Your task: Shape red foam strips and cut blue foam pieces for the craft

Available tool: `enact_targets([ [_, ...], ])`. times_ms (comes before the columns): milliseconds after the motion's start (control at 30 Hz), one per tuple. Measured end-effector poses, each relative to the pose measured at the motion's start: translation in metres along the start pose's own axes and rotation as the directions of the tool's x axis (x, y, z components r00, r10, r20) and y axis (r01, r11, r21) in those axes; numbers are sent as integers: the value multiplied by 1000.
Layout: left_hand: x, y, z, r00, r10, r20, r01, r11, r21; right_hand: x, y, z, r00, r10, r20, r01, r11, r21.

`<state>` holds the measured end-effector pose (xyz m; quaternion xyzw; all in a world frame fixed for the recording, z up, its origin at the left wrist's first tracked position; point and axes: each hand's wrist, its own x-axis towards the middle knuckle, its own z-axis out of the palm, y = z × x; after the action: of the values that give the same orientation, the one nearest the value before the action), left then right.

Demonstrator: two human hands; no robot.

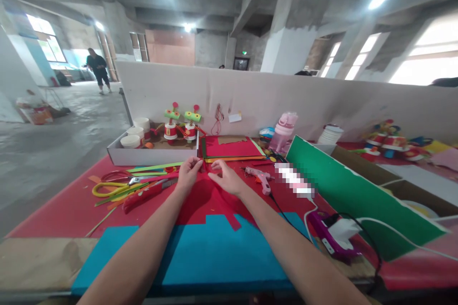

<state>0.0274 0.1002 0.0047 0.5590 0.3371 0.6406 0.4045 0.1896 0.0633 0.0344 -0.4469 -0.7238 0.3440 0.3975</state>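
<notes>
Left of the glue gun (264, 179), my left hand (189, 173) seemingly pinches a red strip (232, 219); right hand (229, 181), fingers parted. Judged step: strip handling; next calls for right-hand pinch.

From my end I have scissors (133, 181) left of the left hand (189, 171), a glue gun (264, 181) right of the right hand (227, 178), a power socket (324, 234) farther right; behind, leftward, a box (153, 156) holding cups (130, 141) and figures (171, 131), before a partition (171, 83)
</notes>
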Motion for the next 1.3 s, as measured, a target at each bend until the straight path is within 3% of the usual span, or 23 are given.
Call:
enact_targets([
  [67, -2, 1, 3, 1000, -3, -27, 2, 999, -40, -1, -18, 5, 998, -67, 9, 65, 931, -359],
  [133, -4, 2, 7, 999, -14, -40, 10, 996, -93, -4, -34, 15, 997, -70, -17, 43, 771, -635],
  [233, -6, 3, 10, 999, -38, -25, 33, 984, -176, -9, -44, 33, 985, -128, -118, -16, 608, -794],
  [300, -7, 2, 10, 999, -49, -18, 44, 978, -202, -9, -39, 43, 968, -172, -181, -40, 609, -792],
  [400, -5, 1, 7, 998, -62, -19, 56, 977, -207, -8, -21, 51, 942, -205, -268, -49, 703, -710],
  [533, -4, -1, 5, 998, -50, -27, 44, 979, -198, -5, 3, 46, 905, -277, -323, 19, 785, -619],
  [667, -5, -3, 5, 998, -53, -38, 45, 982, -182, -4, 18, 36, 909, -271, -317, 84, 863, -498],
  [1300, -1, 0, -2, 998, -59, -25, 53, 978, -204, -2, 23, 34, 904, -270, -331, 181, 944, -277],
])
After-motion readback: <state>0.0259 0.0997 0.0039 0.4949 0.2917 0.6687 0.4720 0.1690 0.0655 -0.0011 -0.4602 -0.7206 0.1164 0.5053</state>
